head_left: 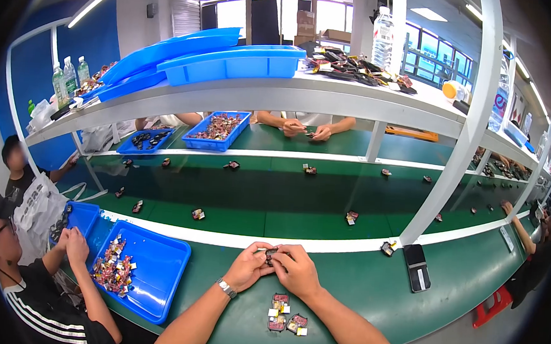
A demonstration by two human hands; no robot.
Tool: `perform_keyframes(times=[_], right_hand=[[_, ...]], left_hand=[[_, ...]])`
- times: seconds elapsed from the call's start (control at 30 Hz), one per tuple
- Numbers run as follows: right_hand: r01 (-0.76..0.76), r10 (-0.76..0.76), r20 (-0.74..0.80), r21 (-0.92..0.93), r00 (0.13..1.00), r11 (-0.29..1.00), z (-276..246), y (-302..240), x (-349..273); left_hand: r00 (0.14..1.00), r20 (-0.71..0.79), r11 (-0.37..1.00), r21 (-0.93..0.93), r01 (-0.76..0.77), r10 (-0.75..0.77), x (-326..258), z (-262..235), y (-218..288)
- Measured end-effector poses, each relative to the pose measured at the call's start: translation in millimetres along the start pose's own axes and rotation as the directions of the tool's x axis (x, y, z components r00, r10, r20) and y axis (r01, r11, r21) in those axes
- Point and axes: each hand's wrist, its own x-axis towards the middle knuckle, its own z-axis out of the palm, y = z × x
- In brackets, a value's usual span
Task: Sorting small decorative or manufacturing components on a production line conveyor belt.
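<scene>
Over the green work surface [338, 283], my left hand [248, 271] and my right hand [297, 273] meet with fingers closed around a small black electronic housing [270, 256]. The fingers cover most of that housing, so its details are hidden. On my left wrist is a metal watch. Between my forearms lie three small black housings with reddish circuit boards [277, 322] and white and yellow tabs, close together. A similar piece [388, 247] sits ahead to the right, by the white rail.
Left of me, a blue tray [167, 279] holds a heap of small circuit boards, beside a person with joined hands [72, 248]. A black rectangular case [416, 269] lies at right. Beyond the white rail [246, 240], a belt [268, 193] carries scattered pieces. Shelf posts [442, 176] rise ahead.
</scene>
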Motion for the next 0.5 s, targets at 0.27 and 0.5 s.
perform_keyframes(times=[0.27,0.5], right_hand=[[0.011,-0.013,-0.019,-0.080,1.000,0.997,3.4,-1.7,3.0],[-0.028,0.026,-0.022,-0.083,0.999,0.996,3.7,-3.9,4.2]], left_hand=[[1.000,0.003,1.000,0.026,-0.006,0.006,-1.0,1.0,1.7],[1.000,-0.009,0.997,0.080,0.013,-0.012,-0.2,3.6,-0.5]])
